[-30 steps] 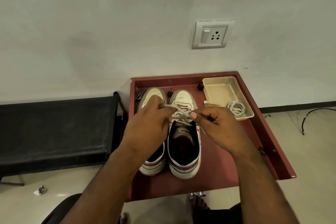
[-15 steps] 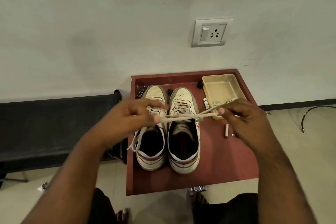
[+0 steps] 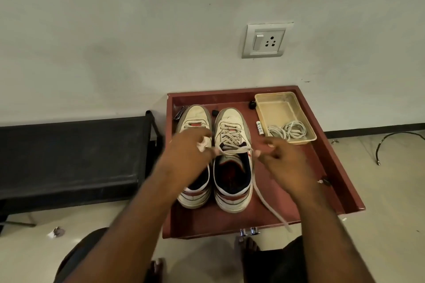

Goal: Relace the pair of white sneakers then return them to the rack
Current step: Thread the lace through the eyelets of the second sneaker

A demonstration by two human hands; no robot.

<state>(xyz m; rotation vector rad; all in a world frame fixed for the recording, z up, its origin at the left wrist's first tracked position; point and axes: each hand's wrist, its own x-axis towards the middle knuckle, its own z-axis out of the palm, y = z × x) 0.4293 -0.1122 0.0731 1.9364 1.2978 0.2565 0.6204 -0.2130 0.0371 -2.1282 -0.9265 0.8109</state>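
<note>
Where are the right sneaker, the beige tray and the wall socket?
right sneaker (image 3: 231, 119), head view, on its toe cap.
beige tray (image 3: 277, 110), head view, on its bare floor.
wall socket (image 3: 266, 40), head view, on its faceplate.

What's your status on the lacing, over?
Left hand and right hand each pinch an end of the lace across the right sneaker. Left sneaker shows no lace. Nothing in the way.
</note>
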